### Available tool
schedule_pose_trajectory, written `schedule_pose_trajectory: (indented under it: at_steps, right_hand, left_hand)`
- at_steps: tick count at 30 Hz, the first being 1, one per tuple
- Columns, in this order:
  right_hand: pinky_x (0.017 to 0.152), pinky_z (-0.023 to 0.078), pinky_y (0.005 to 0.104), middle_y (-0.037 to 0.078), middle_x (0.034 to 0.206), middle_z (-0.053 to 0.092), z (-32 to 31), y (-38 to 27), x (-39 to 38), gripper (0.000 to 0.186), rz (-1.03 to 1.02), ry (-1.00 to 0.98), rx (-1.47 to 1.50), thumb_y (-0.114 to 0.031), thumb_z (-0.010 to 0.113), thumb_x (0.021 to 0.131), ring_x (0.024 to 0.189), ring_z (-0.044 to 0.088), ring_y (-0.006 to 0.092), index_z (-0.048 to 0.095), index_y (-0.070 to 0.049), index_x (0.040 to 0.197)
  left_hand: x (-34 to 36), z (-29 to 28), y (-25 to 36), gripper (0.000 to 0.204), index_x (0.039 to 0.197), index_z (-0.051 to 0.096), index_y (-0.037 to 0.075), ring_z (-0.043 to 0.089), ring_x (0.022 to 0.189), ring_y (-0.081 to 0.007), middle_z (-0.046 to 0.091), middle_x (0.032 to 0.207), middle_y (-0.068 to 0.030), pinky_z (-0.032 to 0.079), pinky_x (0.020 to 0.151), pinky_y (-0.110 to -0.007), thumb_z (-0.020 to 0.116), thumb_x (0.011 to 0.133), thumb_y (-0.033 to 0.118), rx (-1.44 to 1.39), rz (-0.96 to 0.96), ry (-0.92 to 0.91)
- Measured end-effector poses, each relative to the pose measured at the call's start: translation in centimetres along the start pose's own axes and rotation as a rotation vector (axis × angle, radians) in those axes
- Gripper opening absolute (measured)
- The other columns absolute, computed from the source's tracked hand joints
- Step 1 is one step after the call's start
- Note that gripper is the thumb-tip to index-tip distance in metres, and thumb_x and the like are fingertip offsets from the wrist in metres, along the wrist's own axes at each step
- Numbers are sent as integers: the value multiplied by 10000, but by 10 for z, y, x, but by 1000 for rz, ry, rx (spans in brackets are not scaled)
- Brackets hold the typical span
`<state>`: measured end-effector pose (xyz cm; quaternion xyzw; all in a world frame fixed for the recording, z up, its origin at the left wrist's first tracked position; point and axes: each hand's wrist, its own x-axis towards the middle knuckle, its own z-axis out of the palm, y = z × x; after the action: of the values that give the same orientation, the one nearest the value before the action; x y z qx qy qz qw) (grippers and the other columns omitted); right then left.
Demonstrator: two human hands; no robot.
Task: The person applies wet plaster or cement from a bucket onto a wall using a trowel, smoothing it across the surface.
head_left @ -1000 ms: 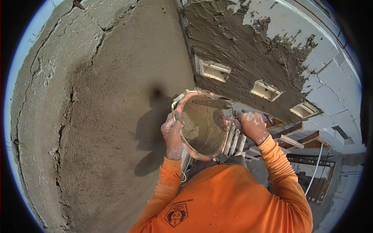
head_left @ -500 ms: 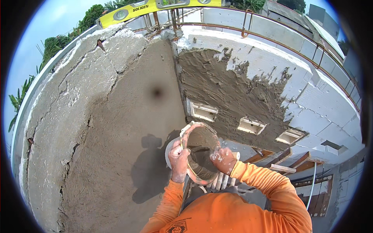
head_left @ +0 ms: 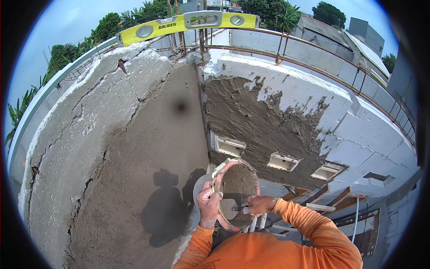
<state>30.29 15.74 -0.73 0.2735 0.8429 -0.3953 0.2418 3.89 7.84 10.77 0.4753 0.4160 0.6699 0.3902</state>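
trowel [head_left: 229, 208] points leftward from our right hand [head_left: 259, 206], closed round its handle, inside the bucket [head_left: 217, 183], whose left side our left hand [head_left: 209, 204] clasps.

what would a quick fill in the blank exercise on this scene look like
1. The bucket is gripped by the person's ____ hand.
2. The right hand holds the trowel by its ____.
3. The spirit level is grey and ____.
4. Exactly ____ pale boxes are set in the dark mortar.
Missing words: left; handle; yellow; three.
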Motion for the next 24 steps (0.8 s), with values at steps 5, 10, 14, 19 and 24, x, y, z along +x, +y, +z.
schedule_pose_trajectory:
  at_steps: [5,10,14,19,24]
  right_hand:
    - [722,532,415,172,935,671,-3,7,-3,433,-466,407,242,-334,613,962,796,680,241,629,40,1180]
    - [701,505,371,79,840,627,-93,-48,-76,372,-91,222,145,-351,566,1046,737,601,200,631,9,1114]
    - [639,466,296,-3,790,548,-174,-95,-153,373,-108,-47,299,-373,529,1069,694,548,120,634,-16,1096]
    - [581,485,275,30,798,594,-246,-87,-206,353,-84,-192,704,-288,531,1059,633,596,112,651,36,1134]
    - [452,465,266,43,694,606,-327,-85,-260,318,245,518,720,-249,522,1041,496,560,104,631,46,992]
  left_hand:
    - [-4,-10,6,45,817,590,-51,495,812,-104,565,911,1,423,740,-262,566,781,-36,-259,-96,334]
    - [-13,-45,5,217,973,657,-49,520,792,-99,557,871,13,448,764,-260,514,814,-18,-448,-234,523]
    - [-20,-70,-18,97,841,588,24,501,749,-84,525,818,34,432,703,-254,494,859,30,-493,-240,545]
    - [-27,-80,-42,113,870,568,27,619,869,-194,625,940,-70,524,839,-346,517,820,114,-432,-229,568]
    - [-26,-73,-45,108,746,516,61,471,703,-70,500,784,28,403,654,-236,496,848,31,-331,-273,605]
